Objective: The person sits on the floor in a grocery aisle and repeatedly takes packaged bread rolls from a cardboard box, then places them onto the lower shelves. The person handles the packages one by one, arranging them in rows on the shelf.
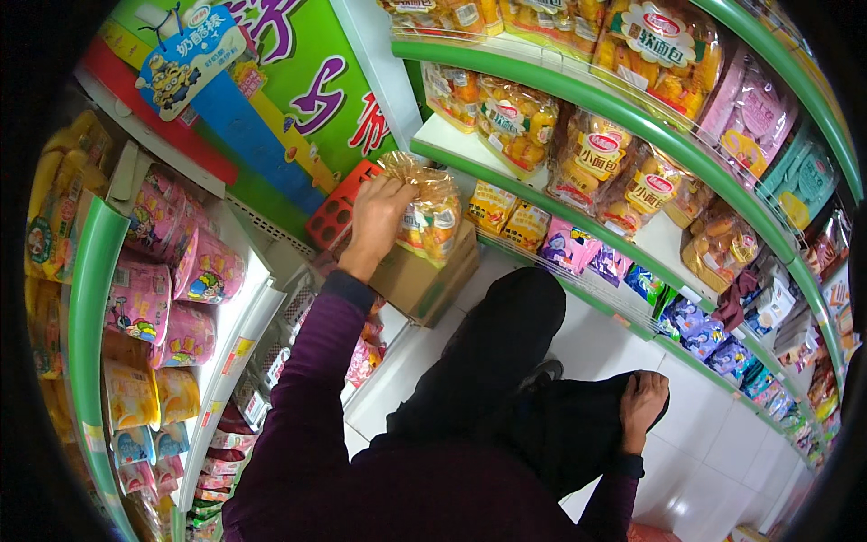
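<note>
My left hand (379,215) is closed on the gathered golden top of a clear bag of bread (432,224). Small yellow-brown rolls show through the plastic. The bag is over a brown cardboard box (417,282); whether it rests on the box I cannot tell. On my bent knee, covered in black trousers, lies my right hand (643,402), its fingers draped over the cloth and holding nothing.
Curving along the right is a green-edged shelf unit (560,194) with bagged bread (591,163) and small colourful packets (569,246). Pink tubs (140,303) fill the left shelf. A red panel with round holes (332,217) stands behind the box. White floor tiles (704,434) lie below.
</note>
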Available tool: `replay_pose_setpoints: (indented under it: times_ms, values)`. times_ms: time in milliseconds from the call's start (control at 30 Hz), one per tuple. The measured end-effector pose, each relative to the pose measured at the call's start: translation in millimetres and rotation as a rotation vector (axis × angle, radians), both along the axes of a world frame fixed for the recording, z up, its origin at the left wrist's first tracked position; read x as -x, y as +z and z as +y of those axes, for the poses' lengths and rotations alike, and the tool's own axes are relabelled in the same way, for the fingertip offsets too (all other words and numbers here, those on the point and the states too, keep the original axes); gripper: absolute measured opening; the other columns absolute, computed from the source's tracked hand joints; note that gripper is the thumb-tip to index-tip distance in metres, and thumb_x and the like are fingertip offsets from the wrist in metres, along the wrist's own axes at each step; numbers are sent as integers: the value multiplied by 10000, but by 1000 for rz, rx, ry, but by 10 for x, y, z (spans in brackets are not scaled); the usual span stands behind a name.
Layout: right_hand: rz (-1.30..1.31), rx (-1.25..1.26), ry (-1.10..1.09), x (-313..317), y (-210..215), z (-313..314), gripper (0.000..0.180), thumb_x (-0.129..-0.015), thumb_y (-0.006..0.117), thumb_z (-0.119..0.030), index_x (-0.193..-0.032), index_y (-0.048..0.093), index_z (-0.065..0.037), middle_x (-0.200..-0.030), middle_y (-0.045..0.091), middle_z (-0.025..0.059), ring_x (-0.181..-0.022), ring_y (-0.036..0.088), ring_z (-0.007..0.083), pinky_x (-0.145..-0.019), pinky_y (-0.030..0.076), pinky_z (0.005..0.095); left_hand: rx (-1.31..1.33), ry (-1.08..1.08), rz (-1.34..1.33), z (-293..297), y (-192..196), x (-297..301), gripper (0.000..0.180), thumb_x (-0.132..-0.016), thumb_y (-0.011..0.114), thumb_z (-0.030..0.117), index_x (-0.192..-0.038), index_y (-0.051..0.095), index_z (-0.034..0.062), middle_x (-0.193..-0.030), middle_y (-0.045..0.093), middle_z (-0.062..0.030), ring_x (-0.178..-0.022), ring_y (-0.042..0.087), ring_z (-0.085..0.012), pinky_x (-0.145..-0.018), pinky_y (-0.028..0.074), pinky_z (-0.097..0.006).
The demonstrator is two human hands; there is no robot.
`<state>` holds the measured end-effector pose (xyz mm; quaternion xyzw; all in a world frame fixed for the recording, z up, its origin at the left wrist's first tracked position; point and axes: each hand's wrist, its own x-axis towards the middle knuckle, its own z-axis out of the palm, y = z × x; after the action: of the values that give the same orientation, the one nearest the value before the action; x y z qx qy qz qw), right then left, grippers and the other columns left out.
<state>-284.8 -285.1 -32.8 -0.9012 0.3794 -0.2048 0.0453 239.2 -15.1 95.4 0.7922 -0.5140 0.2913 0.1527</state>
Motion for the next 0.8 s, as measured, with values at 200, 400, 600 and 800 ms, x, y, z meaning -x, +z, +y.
replay_pose_setpoints:
  times_ms: [200,400,600,800]
  values:
    - [26,4,-5,8,5,1,103,-823,737,-75,-916,697,-58,-956,677,124,-970,610,363,-858,484,482,50,83,22,31,-137,100,196,-811,651,30,-988,707,92,-901,668,-70,-933,634,-289,-818,482,-419]
    - [20,-1,0,68,-26,-9,99,-837,732,-89,-922,693,-55,-964,676,128,-988,606,366,-863,480,486,-96,129,141,121,-400,12,289,-784,725,19,-1067,686,60,-985,705,-135,-1024,648,-358,-875,504,-483]
    - [-13,-2,-27,87,-39,8,81,-858,710,-90,-907,693,-28,-995,672,162,-1025,598,399,-880,467,507,-76,128,96,95,-144,129,285,-831,750,67,-1109,687,49,-1077,703,-169,-1060,640,-390,-908,505,-486]
    - [-1,-12,-21,85,7,-3,107,-825,731,-102,-890,695,-26,-975,687,154,-1025,605,379,-884,467,499,-39,81,261,-30,297,430,423,-830,795,82,-1233,681,31,-1195,696,-201,-1147,631,-400,-1006,494,-493]
